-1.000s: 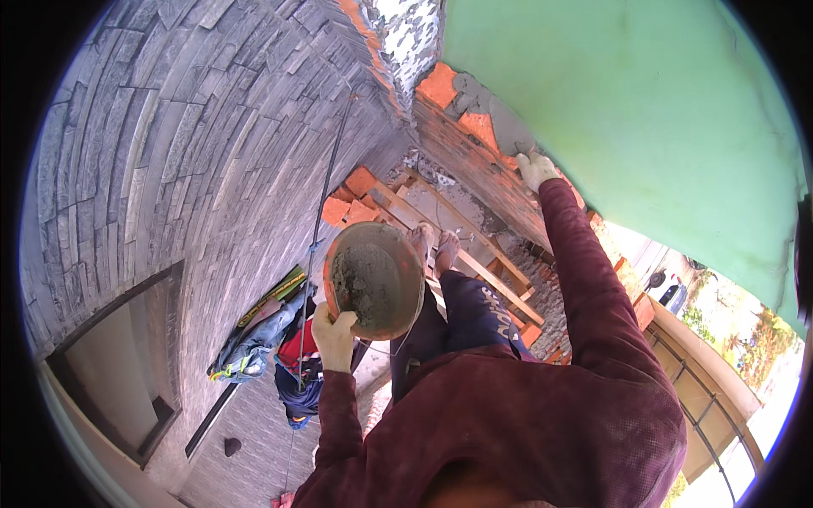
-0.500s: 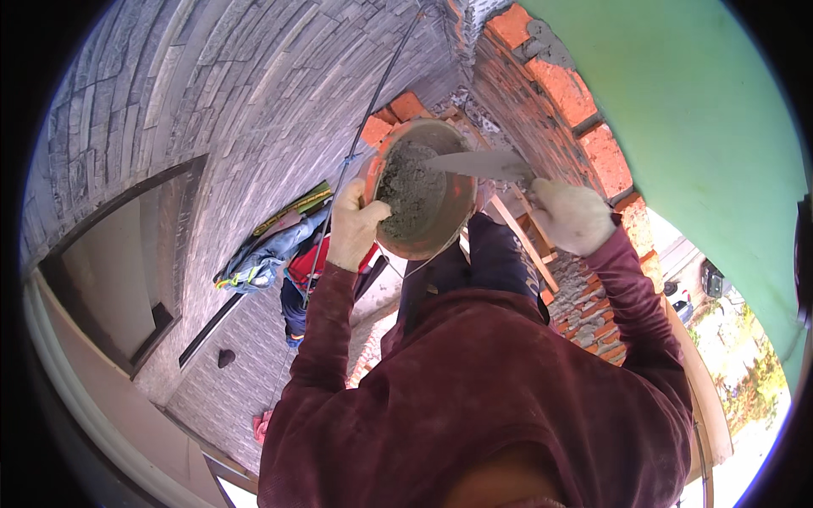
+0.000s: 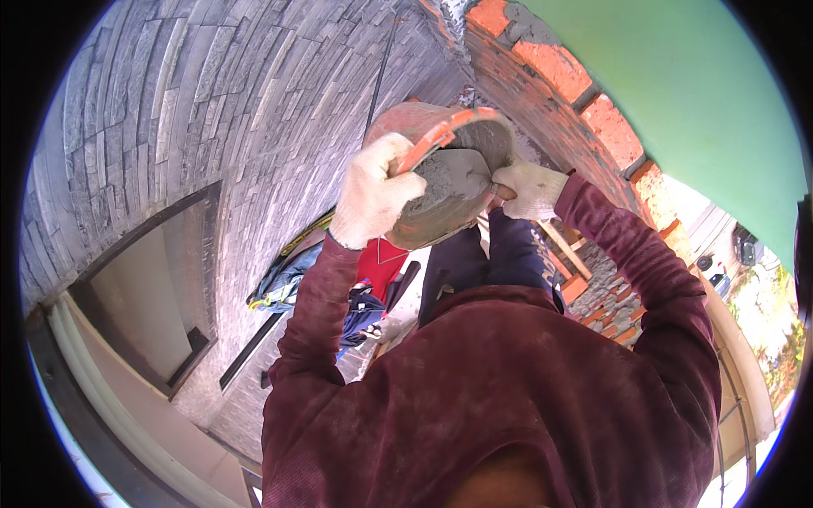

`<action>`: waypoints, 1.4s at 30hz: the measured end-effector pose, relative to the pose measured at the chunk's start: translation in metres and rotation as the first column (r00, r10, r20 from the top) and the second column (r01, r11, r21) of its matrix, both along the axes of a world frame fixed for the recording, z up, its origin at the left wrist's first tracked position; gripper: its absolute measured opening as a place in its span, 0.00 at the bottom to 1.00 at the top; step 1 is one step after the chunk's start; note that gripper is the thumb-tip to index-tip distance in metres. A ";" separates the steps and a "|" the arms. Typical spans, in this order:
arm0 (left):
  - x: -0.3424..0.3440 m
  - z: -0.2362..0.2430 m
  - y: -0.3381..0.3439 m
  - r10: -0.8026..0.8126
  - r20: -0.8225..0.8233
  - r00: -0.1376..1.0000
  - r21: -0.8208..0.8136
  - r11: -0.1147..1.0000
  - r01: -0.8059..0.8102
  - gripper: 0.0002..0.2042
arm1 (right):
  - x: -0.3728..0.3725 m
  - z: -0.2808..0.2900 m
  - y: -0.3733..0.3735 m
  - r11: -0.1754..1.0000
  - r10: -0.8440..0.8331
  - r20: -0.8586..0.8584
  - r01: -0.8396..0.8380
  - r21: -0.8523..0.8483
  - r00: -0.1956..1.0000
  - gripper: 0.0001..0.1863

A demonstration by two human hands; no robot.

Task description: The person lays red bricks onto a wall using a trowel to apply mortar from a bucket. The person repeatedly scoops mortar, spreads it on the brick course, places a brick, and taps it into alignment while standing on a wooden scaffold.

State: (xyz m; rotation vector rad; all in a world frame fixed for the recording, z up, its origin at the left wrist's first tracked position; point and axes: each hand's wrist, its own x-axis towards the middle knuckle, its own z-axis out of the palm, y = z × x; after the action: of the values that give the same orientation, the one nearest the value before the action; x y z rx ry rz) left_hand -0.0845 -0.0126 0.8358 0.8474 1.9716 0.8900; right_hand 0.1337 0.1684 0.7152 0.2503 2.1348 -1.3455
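Observation:
My left hand [image 3: 377, 190], in a cream work glove, grips the rim of a round mortar pail [image 3: 451, 123] that is tilted in front of my body. Wet grey mortar [image 3: 432, 186] shows inside it. My right hand [image 3: 533, 191], also gloved, is closed on the handle of a steel trowel [image 3: 461, 169], whose blade lies inside the pail. My dark trousers show below the pail; my feet are hidden.
A grey stone-clad wall [image 3: 169, 127] with a recessed opening [image 3: 148, 305] is at left. An orange brick course with mortar [image 3: 555, 72] borders a green surface [image 3: 711, 110] at right. A rope [image 3: 381, 72], hung clothes [image 3: 381, 267] and timber pieces [image 3: 567, 254] surround me.
My right hand has come from the brickwork down to the pail, trowel blade going into it. My left hand has raised the pail and now holds it more tilted.

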 end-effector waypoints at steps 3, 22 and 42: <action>-0.006 -0.003 -0.013 0.065 0.090 0.994 0.032 0.997 -0.068 0.10 | 0.008 0.001 -0.024 0.988 -0.106 -0.025 0.102 -0.115 0.994 0.12; 0.033 -0.080 -0.078 0.476 0.287 0.831 0.021 0.864 -0.502 0.09 | 0.131 0.060 0.025 0.666 -0.608 0.353 0.699 -0.260 0.711 0.26; 0.021 -0.085 -0.217 0.714 0.095 0.693 -0.162 0.698 -0.697 0.10 | 0.199 -0.121 0.047 -0.230 -0.886 0.434 0.967 -0.109 -0.162 0.23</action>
State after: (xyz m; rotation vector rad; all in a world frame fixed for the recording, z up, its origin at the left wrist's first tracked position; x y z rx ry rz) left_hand -0.0637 -0.2296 0.7506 -0.1082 2.2034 1.2081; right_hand 0.3326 0.2157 0.5943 2.1951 0.9654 -2.3354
